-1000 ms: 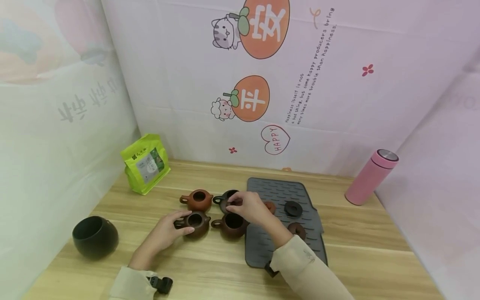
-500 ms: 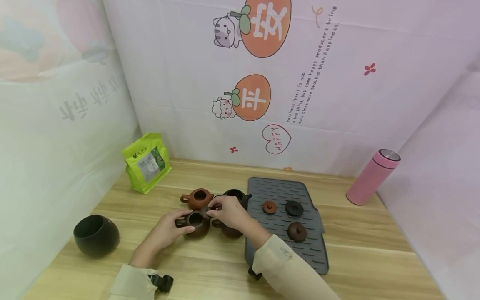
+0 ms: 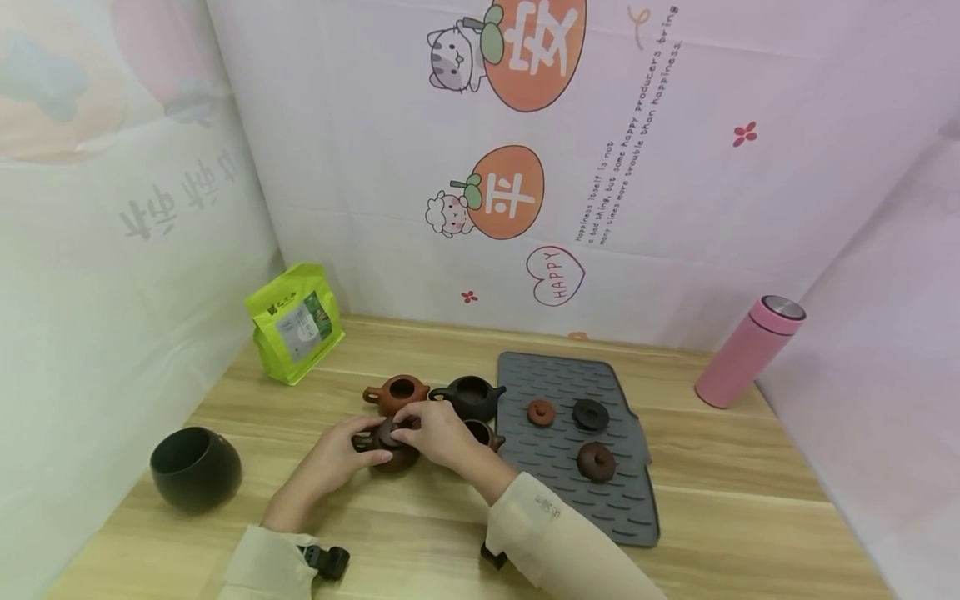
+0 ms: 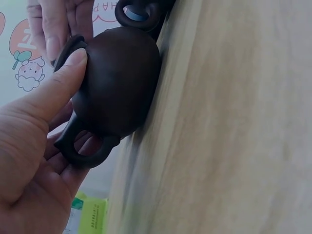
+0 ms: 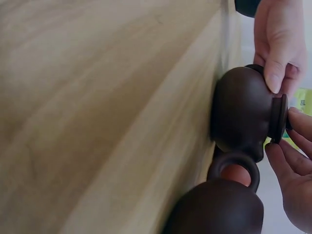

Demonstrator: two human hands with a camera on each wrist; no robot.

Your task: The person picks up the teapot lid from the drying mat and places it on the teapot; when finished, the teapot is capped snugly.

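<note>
Fitting one lid (image 5: 278, 118), the right hand (image 3: 441, 432) pinches it while the left hand (image 3: 337, 454) grips the brown teapot (image 4: 119, 80); three lids (image 3: 596, 463) on the drying mat (image 3: 519, 377) seemingly await three uncovered teapots (image 3: 480, 412).

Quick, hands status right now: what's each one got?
Left hand: holding the dark brown teapot, thumb against its upper side.
Right hand: pinching a dark lid at that teapot's mouth.

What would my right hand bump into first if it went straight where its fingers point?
Probably the left hand, just beyond the lid the right hand pinches, though depth is hard to judge.
</note>
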